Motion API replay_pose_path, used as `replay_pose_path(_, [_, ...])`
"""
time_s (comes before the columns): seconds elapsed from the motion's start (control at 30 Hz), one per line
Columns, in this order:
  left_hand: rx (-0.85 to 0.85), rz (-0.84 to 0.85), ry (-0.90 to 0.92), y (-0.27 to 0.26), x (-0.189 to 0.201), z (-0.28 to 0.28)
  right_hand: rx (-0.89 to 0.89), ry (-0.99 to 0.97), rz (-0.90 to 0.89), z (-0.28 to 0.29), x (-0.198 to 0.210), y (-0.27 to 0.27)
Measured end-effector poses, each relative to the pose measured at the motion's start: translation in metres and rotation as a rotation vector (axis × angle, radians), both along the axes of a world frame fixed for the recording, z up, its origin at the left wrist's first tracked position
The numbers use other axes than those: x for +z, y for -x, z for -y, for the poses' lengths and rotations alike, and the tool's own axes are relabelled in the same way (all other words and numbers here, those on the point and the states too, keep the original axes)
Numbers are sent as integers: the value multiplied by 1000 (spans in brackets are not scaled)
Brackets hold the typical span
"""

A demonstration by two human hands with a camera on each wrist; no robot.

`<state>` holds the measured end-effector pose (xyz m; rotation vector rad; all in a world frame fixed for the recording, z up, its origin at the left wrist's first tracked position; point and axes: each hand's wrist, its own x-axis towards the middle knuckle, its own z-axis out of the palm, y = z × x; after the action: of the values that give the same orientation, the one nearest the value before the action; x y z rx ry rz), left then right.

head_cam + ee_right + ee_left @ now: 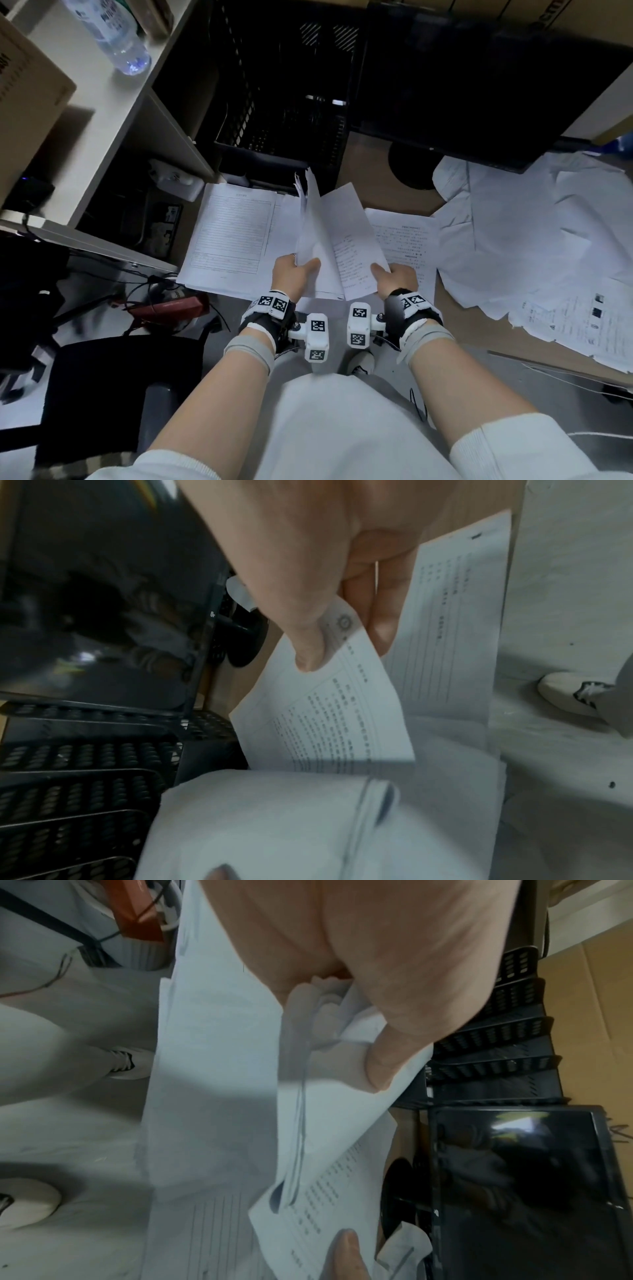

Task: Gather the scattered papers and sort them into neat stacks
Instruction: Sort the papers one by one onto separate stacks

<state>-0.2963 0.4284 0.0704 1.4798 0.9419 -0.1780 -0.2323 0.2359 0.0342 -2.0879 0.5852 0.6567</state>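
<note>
My left hand (297, 274) grips a bundle of white sheets (313, 233) by its lower edge, thumb on top; the left wrist view shows the thumb (380, 1066) pressed on the crumpled corner of this bundle (325, 1123). My right hand (394, 275) pinches a single printed sheet (352, 246) that leans against the bundle; its thumb (308, 653) and fingers clamp the page (342, 718). Under the hands lie a flat form stack (233, 236) on the left and a printed stack (407, 240) on the right. A loose heap of crumpled papers (534, 240) spreads to the right.
A black mesh tray rack (284, 102) stands behind the stacks, a dark monitor (479, 85) beside it with its round base (411, 168). A white shelf (113, 113) with a water bottle (113, 34) rises at left. Cables and a red device (168, 305) lie on the floor.
</note>
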Motion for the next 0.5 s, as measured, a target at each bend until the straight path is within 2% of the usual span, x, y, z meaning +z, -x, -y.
replay_pose_path(0.1, [19,16,43,-1,0,21,11,30,18,25,-4,5])
replay_pose_path(0.2, [20,15,71,1,2,42,23,57,-48,49,-3,9])
replay_pose_path(0.4, [-103,-2,101,4,7,78,-32,-35,-137,95,-5,20])
replay_pose_path(0.5, [-114,-10,32,3,4,82,-48,27,-174,107,-20,24])
